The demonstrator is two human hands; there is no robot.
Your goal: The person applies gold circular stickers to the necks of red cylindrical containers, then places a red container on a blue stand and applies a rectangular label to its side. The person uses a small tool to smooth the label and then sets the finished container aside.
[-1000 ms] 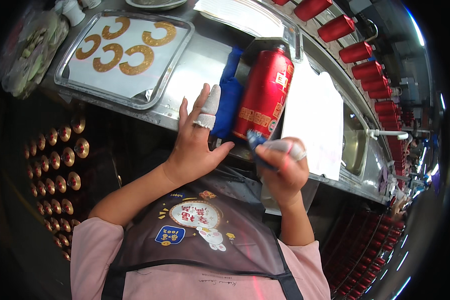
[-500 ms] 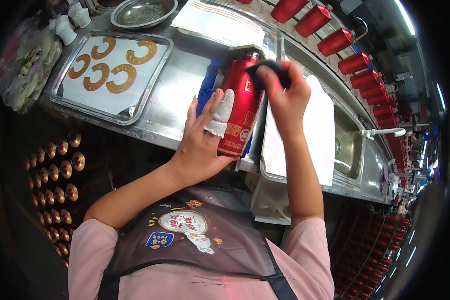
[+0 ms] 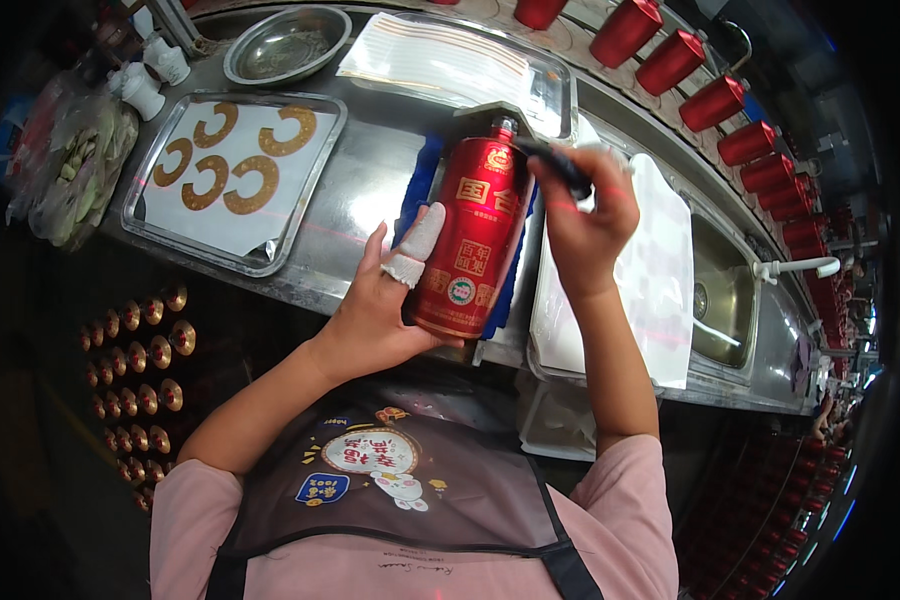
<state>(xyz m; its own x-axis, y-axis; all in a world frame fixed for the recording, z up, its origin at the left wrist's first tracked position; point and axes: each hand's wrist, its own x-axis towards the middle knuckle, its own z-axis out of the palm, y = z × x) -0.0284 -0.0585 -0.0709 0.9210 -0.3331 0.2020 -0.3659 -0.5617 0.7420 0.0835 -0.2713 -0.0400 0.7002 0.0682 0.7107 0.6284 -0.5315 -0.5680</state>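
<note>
Stainless steel makes up the counter [image 3: 348,185], scuffed and reflective, with a sink basin [image 3: 720,270] and a white spout [image 3: 805,267] on the right. Beyond its far edge runs a row of red bottles, at least six distinct; the room recedes to the right, dim and crowded. Below the counter, rows of gold discs [image 3: 160,352] show on the left.

One red bottle [image 3: 475,232] lies near the counter's front edge, over a blue cloth [image 3: 425,175], its neck pointing away from the person. The left hand [image 3: 363,318] is cupped around its lower left side, thumb at the base, one finger in a white fabric sleeve [image 3: 417,245]. The right hand [image 3: 595,215] pinches one dark pad [image 3: 562,170] beside the bottle's shoulder; blur there makes it hard to say whether the two touch.

Five gold C-shaped pieces [image 3: 307,128] lie on white paper in one metal tray [image 3: 309,195]. Behind are one metal bowl [image 3: 282,55] and two small white vessels [image 3: 140,92]; one clear plastic bag [image 3: 85,165] sits farther left.

Gold Chinese characters fill the bottle's front, some in square frames, with a round green-and-white badge low down. The dark apron [image 3: 290,520] bears red lettering on an oval and a cartoon rabbit.
</note>
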